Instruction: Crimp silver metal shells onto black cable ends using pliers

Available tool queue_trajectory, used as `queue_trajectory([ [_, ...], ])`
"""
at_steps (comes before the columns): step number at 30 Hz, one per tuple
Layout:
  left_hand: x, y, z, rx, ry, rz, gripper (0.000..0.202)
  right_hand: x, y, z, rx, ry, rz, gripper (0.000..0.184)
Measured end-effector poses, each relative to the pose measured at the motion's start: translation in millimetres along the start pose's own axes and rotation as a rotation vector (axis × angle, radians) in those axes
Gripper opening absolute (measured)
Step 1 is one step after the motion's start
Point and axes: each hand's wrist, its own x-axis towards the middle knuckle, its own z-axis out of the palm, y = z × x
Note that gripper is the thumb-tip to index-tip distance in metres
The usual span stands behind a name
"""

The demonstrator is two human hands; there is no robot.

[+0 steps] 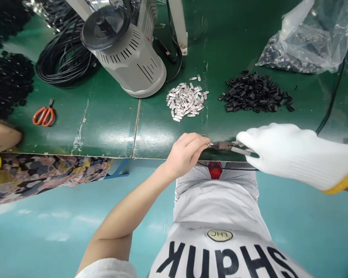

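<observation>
My bare left hand [188, 150] is closed at the table's front edge, pinching a small metal piece [210, 144] between thumb and fingertips. Its far end is hidden by the fingers. My right hand [281, 150], in a white knit glove with a yellow cuff, is wrapped round the handles of a pair of pliers [224, 145]. The dark jaws point left and meet the small metal piece; whether they grip it I cannot tell. Beyond my hands lie a pile of silver metal connector shells [187, 100] and a heap of small black plastic housings [255, 92].
A grey machine [130, 58] stands behind the silver pile. Left of it lie coiled black cable [65, 58], orange-handled cutters [44, 116] and black parts [8, 81]. A clear bag of metal parts [304, 42] sits at the back right. Another person's arm [1, 135] rests at the left edge.
</observation>
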Motion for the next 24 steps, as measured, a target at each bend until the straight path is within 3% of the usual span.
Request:
queue_trajectory([
  [3,4,-11,5.0,-0.064,-0.048,-0.195,0.014,17,-10,-5,-0.168,0.103,-0.031,0.032],
  [8,0,-20,16.0,-0.008,-0.044,-0.349,0.022,37,-20,1,-0.226,0.049,-0.014,0.030],
  [13,-1,-18,17.6,0.030,-0.031,-0.344,0.017,36,-15,15,-0.312,0.130,-0.065,0.027],
  [16,0,-18,15.8,-0.006,-0.028,-0.334,0.018,34,-15,12,-0.406,0.212,-0.118,0.022],
  [21,0,-16,16.0,0.094,-0.011,-0.302,0.017,33,-22,-11,-0.470,-0.111,-0.096,0.024],
  [24,-4,-11,17.4,0.123,-0.027,-0.258,0.025,30,-25,-18,-0.524,-0.061,-0.094,0.024],
])
